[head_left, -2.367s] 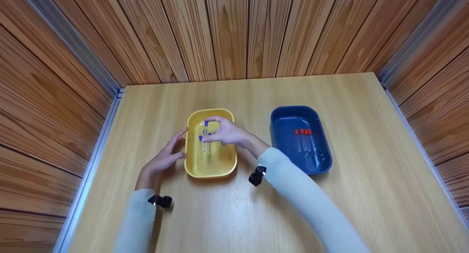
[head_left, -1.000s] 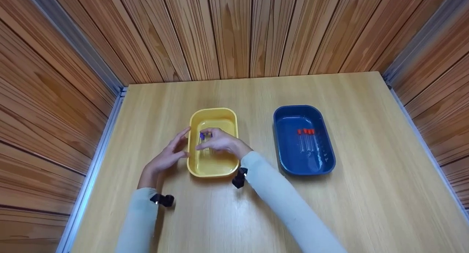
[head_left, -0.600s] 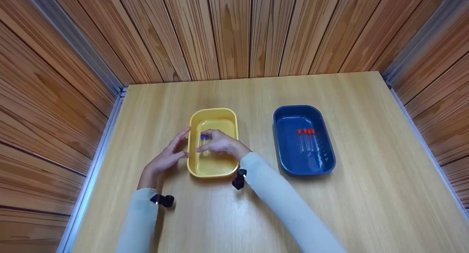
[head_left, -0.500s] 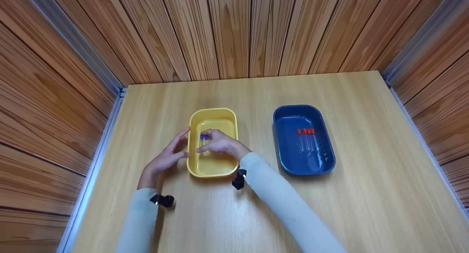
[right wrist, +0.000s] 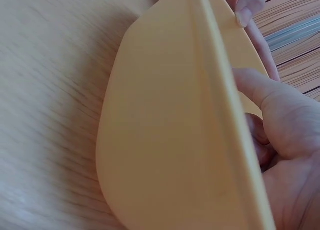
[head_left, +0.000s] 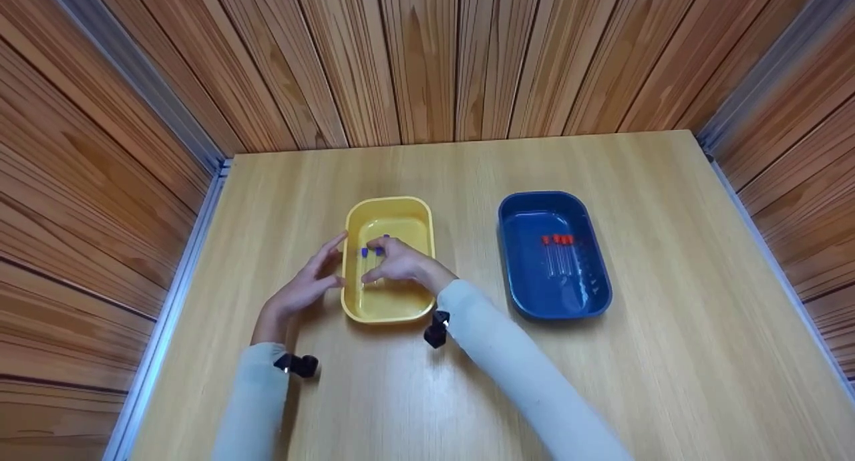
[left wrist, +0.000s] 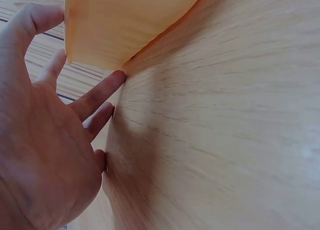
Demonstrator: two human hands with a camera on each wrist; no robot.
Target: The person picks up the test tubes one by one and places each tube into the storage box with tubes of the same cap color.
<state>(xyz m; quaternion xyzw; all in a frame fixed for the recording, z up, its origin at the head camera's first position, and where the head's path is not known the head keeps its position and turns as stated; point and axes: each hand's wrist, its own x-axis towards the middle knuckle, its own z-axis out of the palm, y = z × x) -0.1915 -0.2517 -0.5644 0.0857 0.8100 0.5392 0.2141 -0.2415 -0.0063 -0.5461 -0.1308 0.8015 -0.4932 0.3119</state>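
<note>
Several clear test tubes with purple caps (head_left: 365,252) lie in the yellow tray (head_left: 394,312) in the head view. My right hand (head_left: 404,260) reaches down into this tray over the tubes, thumb and forefinger apart, and partly covers them. In the right wrist view the tray wall hides its fingertips, while the thumb (right wrist: 252,84) shows past the rim. My left hand (head_left: 304,290) is at the tray's left side, thumb and fingertips at the rim. In the left wrist view its fingers (left wrist: 100,94) are spread, with the lower ones near the table.
A dark blue tray (head_left: 534,307) stands to the right, holding several test tubes with red caps (head_left: 558,239) side by side. Both trays stand on a light wooden table (head_left: 461,180). Wood-plank walls (head_left: 421,60) with metal corner posts close in the back and sides.
My right hand has lowered into the yellow tray and let go of the purple-capped tube it held up. Two purple caps that were close together now lie farther apart. The left hand stays put.
</note>
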